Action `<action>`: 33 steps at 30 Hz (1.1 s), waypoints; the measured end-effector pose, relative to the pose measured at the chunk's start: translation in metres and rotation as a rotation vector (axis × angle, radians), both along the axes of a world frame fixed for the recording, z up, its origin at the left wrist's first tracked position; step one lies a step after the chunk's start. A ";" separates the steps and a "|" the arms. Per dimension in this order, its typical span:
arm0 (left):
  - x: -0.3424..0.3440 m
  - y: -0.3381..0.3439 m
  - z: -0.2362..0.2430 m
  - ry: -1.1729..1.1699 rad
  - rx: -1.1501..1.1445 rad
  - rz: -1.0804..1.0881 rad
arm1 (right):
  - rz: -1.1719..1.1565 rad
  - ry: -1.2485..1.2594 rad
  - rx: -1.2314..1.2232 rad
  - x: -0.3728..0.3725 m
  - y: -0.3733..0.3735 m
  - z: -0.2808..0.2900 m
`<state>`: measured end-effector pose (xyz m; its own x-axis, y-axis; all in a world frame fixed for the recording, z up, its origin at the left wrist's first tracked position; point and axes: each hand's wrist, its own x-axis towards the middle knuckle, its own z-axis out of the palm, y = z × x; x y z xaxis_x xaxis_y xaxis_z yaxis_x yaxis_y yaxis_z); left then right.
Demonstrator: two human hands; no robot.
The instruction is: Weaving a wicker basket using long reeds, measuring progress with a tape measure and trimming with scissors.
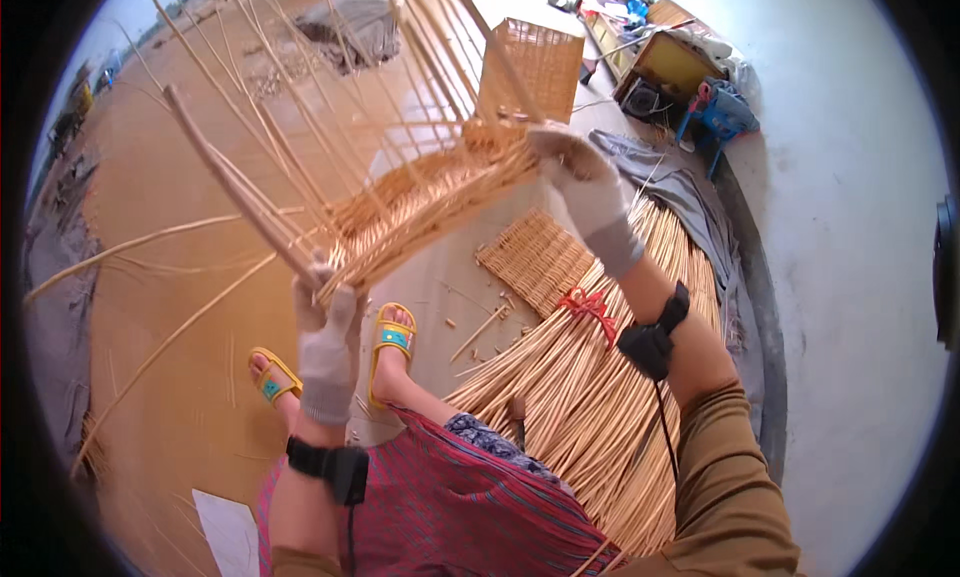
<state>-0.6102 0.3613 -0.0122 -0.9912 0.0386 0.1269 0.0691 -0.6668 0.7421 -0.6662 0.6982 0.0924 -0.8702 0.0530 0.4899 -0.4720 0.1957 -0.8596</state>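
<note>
A half-woven wicker basket [430, 192] hangs tilted in front of me, with long loose stakes fanning up and to the left. My left hand [327, 342], in a grey glove, grips the basket's lower edge near a thick stake [235, 187]. Gloved too, my right hand [588, 187] holds the basket's upper right rim. Both wrists carry black bands with cables. Below the basket are my feet in yellow sandals [392, 342].
A large bundle of straw-coloured willow rods [580, 397], tied with red string [590, 305], lies at the right. A flat woven mat [535, 257] sits on the floor. A finished square basket [532, 69] stands behind, and clutter with a blue stool [720, 117] is further back.
</note>
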 end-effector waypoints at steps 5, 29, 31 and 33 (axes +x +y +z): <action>0.064 -0.047 0.068 0.082 -0.129 0.022 | 0.064 0.194 -0.054 0.053 -0.030 0.039; 0.294 -0.130 0.201 0.199 -0.423 0.196 | 0.131 -0.170 0.233 0.239 -0.081 0.204; 0.344 -0.151 0.197 0.159 -0.462 0.175 | 0.143 -0.469 -0.014 0.275 -0.122 0.171; 0.394 -0.173 0.206 0.170 -0.569 0.319 | 0.189 -0.523 -0.250 0.310 -0.161 0.136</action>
<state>-0.2158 0.1884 0.1941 -0.9330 -0.1458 0.3290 0.3450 -0.1023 0.9330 -0.3558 0.5376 0.2281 -0.9976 -0.0679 -0.0127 0.0187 -0.0884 -0.9959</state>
